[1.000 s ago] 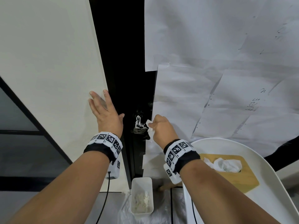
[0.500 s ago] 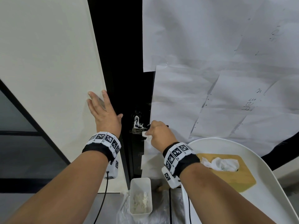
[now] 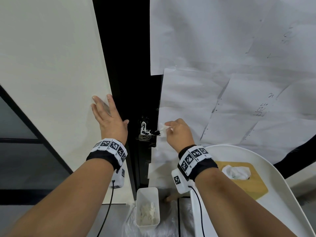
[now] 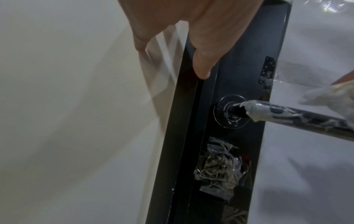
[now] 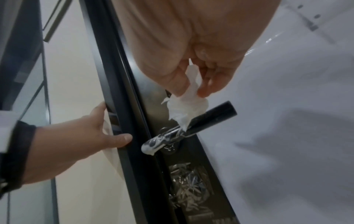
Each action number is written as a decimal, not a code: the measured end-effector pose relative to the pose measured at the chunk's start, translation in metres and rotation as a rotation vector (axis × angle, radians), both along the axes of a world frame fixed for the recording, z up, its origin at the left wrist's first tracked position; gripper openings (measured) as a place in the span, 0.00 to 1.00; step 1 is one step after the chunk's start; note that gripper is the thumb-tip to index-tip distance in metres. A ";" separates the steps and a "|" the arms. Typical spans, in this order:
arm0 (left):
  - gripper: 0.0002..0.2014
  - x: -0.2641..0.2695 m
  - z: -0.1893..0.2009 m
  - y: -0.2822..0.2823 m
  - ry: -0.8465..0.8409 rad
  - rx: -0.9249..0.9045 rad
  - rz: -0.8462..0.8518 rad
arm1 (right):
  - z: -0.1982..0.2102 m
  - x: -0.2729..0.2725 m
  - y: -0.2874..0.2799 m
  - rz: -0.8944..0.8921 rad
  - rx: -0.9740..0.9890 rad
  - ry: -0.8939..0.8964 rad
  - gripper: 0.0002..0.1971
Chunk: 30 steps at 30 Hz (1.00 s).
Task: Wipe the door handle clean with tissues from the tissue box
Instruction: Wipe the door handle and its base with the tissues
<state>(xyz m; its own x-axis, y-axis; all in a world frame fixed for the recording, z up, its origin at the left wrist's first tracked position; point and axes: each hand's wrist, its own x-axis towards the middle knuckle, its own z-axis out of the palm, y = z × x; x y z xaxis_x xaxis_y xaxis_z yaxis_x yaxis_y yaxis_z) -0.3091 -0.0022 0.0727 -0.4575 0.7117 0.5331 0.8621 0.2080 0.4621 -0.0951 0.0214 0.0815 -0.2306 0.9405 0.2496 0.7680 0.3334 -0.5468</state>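
Observation:
A black lever door handle point(image 3: 148, 132) point(image 4: 298, 116) point(image 5: 193, 125) juts from the dark door edge, smeared with white paste near its base. My right hand point(image 3: 177, 134) point(image 5: 191, 63) pinches a crumpled white tissue point(image 3: 163, 130) point(image 5: 186, 106) point(image 4: 333, 98) and holds it against the middle of the handle. My left hand point(image 3: 109, 117) point(image 4: 191, 30) point(image 5: 91, 136) lies flat with straight fingers on the cream wall beside the door frame, thumb at the frame's edge. A wooden tissue box point(image 3: 242, 180) with a tissue sticking out sits on a white tray point(image 3: 282, 202) at the lower right.
A small white bin point(image 3: 147, 207) with used tissues stands on the floor below the handle, on clear plastic sheeting. Large paper sheets point(image 3: 222, 82) cover the door surface on the right. Crinkled plastic wrap point(image 4: 218, 168) covers the lock below the handle.
My right hand with the tissue has slid to the right along the handle, away from its base. The left hand has stayed on the wall.

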 end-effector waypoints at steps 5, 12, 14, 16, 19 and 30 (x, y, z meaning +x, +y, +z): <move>0.55 -0.002 -0.002 -0.002 0.008 -0.016 -0.013 | -0.014 -0.002 0.000 -0.006 0.065 -0.131 0.13; 0.54 -0.004 -0.004 -0.002 0.022 -0.037 -0.022 | -0.017 -0.026 -0.002 0.082 0.036 -0.139 0.16; 0.55 -0.004 -0.004 -0.001 0.028 -0.043 -0.022 | -0.017 -0.034 -0.004 0.114 0.025 -0.141 0.16; 0.55 -0.004 -0.004 -0.002 0.032 -0.048 -0.020 | -0.018 -0.039 -0.005 0.136 0.010 -0.140 0.17; 0.54 -0.003 -0.002 -0.004 0.047 -0.043 -0.020 | -0.015 -0.036 -0.006 0.172 -0.044 -0.067 0.16; 0.43 0.006 0.002 -0.012 0.109 0.060 -0.087 | 0.013 -0.010 -0.008 0.087 -0.113 0.118 0.14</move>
<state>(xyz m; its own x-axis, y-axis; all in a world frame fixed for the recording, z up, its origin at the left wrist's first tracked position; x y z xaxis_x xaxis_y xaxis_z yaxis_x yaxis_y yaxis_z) -0.3027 -0.0141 0.0751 -0.3328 0.7112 0.6192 0.9212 0.1049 0.3746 -0.1047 0.0130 0.0940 -0.2879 0.9417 0.1739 0.6674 0.3275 -0.6688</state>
